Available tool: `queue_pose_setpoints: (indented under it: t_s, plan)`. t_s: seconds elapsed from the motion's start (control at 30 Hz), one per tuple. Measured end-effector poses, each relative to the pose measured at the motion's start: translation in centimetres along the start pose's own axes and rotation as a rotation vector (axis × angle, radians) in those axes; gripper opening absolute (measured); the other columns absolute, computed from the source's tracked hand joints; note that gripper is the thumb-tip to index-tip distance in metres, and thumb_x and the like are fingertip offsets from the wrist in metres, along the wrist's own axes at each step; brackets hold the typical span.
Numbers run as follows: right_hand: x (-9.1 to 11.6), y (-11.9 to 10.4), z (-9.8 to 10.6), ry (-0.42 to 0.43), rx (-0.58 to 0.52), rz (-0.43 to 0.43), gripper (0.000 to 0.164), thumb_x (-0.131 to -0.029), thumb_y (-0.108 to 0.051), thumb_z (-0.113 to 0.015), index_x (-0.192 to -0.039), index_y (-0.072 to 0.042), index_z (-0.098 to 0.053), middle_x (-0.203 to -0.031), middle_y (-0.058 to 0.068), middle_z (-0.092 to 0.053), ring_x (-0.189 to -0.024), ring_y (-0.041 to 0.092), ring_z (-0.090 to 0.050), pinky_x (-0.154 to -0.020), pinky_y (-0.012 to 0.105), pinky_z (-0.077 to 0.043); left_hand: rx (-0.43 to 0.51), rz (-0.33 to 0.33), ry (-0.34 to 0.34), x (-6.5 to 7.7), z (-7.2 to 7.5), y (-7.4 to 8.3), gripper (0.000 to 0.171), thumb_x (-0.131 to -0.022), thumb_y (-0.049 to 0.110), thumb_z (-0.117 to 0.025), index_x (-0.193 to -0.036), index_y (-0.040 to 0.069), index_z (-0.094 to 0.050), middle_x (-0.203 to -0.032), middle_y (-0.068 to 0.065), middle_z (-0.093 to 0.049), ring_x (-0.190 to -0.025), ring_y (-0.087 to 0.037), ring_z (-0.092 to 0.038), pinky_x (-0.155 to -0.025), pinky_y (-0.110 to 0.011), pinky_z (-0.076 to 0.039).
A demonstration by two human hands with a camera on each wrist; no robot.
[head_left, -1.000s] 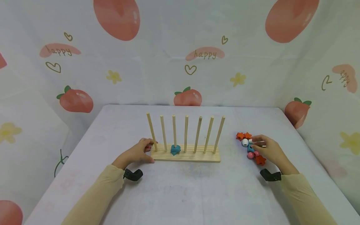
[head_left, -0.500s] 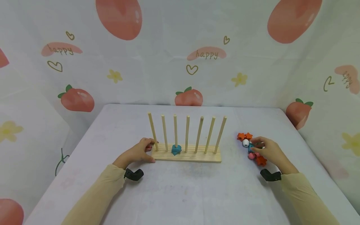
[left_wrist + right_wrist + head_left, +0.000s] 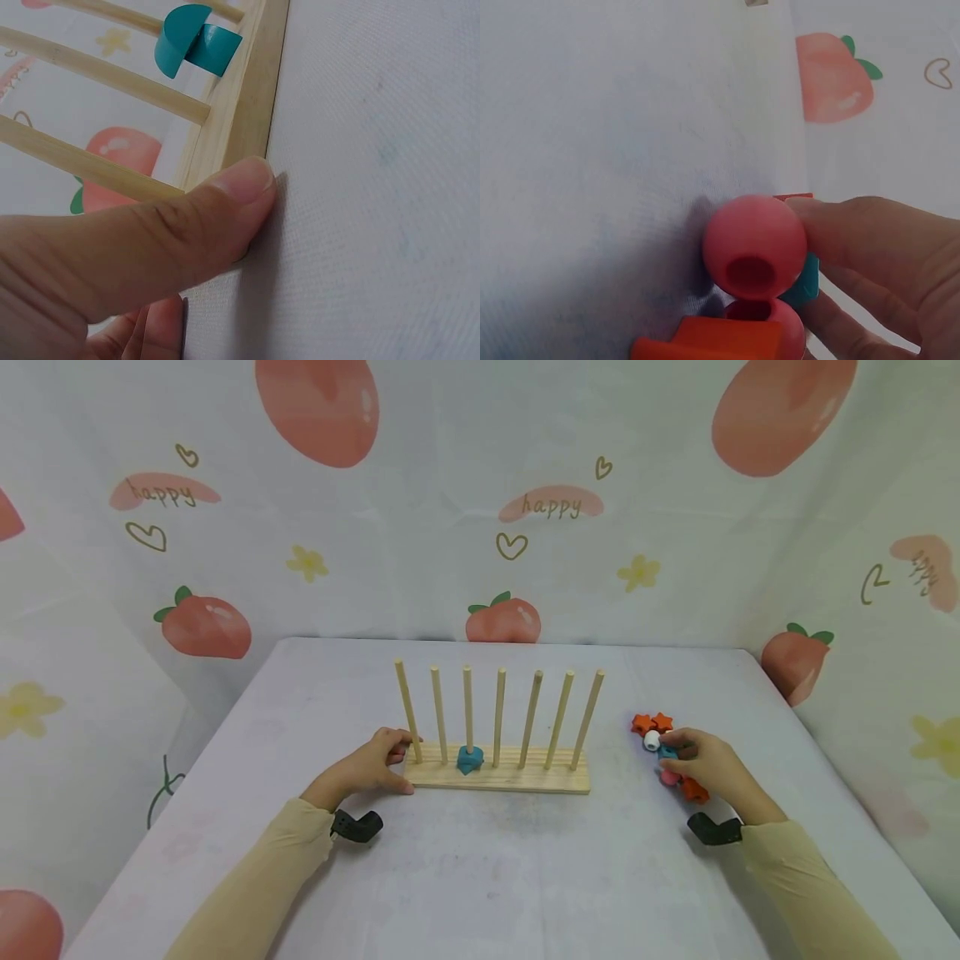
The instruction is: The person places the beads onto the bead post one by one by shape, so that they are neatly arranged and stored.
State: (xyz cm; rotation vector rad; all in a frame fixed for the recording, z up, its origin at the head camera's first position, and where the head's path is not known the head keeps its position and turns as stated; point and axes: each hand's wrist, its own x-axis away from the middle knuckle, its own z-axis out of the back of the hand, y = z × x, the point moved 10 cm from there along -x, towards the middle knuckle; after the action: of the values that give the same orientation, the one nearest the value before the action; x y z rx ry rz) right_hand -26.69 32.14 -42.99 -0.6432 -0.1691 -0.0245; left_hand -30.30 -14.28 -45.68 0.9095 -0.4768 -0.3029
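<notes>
My left hand (image 3: 367,766) grips the left end of a wooden peg board (image 3: 525,782), its thumb along the front edge in the left wrist view. Several upright pegs rise from the board. On the third peg from the left sits a blue bead (image 3: 470,761), at the base. At the right, my right hand (image 3: 708,767) pinches another blue bead (image 3: 667,752) between thumb and fingers, mostly hidden by them. Against the thumb lies a pink bead (image 3: 754,247), its hole facing the camera, with a second pink bead (image 3: 799,330) below it.
Orange star beads (image 3: 642,724) and a white bead (image 3: 651,741) lie just beyond my right hand. Another orange star bead (image 3: 693,790) lies on its near side. The white table (image 3: 487,877) meets a printed cloth backdrop (image 3: 420,527) at the back.
My right hand has shifted slightly left, and its fingers have closed around the blue bead. The white bead beside it has moved a little left. My left hand stays on the board.
</notes>
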Motion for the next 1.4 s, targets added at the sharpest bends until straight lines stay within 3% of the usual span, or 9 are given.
queue_pose_setpoints:
  t_s: [0.47,0.77,1.13,1.27,1.4]
  plan:
    - [-0.1,-0.23,0.1,0.025,0.017,0.011,0.041,-0.089,-0.017,-0.069,-0.123,0.002,-0.058,-0.123,0.029,-0.057,-0.107,0.043,-0.059,-0.085,0.049,-0.056,-0.001,-0.01,-0.003,0.02,-0.03,0.02,0.079,-0.069,0.003,-0.086,-0.137,0.0,-0.045,-0.129,-0.02,-0.032,-0.126,-0.035,-0.038,-0.112,-0.048,-0.037]
    - [-0.03,-0.32,0.27,0.026,0.013,0.013,0.037,-0.092,-0.021,-0.067,-0.121,0.001,-0.06,-0.124,0.028,-0.057,-0.106,0.041,-0.059,-0.084,0.046,-0.056,-0.009,-0.004,0.0,-0.01,-0.02,-0.09,0.079,-0.07,0.005,-0.086,-0.137,0.001,-0.045,-0.131,-0.021,-0.032,-0.126,-0.035,-0.039,-0.111,-0.048,-0.038]
    - [-0.17,-0.16,0.15,0.005,0.003,0.006,0.028,-0.095,-0.02,-0.062,-0.12,-0.007,-0.064,-0.119,0.024,-0.059,-0.093,0.028,-0.057,-0.065,0.024,-0.047,-0.013,-0.005,0.001,0.09,-0.05,0.11,0.079,-0.069,0.004,-0.086,-0.137,-0.001,-0.045,-0.13,-0.021,-0.033,-0.124,-0.034,-0.039,-0.111,-0.048,-0.038]
    - [-0.19,-0.11,0.21,-0.001,-0.003,-0.002,0.027,-0.094,-0.019,-0.063,-0.117,-0.006,-0.063,-0.113,0.023,-0.061,-0.089,0.026,-0.057,-0.061,0.025,-0.046,-0.028,-0.003,0.003,0.1,-0.08,0.1,0.079,-0.069,0.005,-0.086,-0.137,-0.001,-0.045,-0.13,-0.021,-0.034,-0.123,-0.033,-0.04,-0.11,-0.048,-0.038]
    - [-0.28,0.04,0.34,-0.003,0.002,-0.009,0.027,-0.091,-0.015,-0.067,-0.116,-0.005,-0.062,-0.115,0.027,-0.06,-0.093,0.032,-0.06,-0.068,0.032,-0.055,-0.015,0.004,0.005,0.06,-0.07,0.03,0.079,-0.069,0.004,-0.086,-0.137,0.0,-0.045,-0.129,-0.02,-0.034,-0.124,-0.033,-0.04,-0.111,-0.048,-0.038]
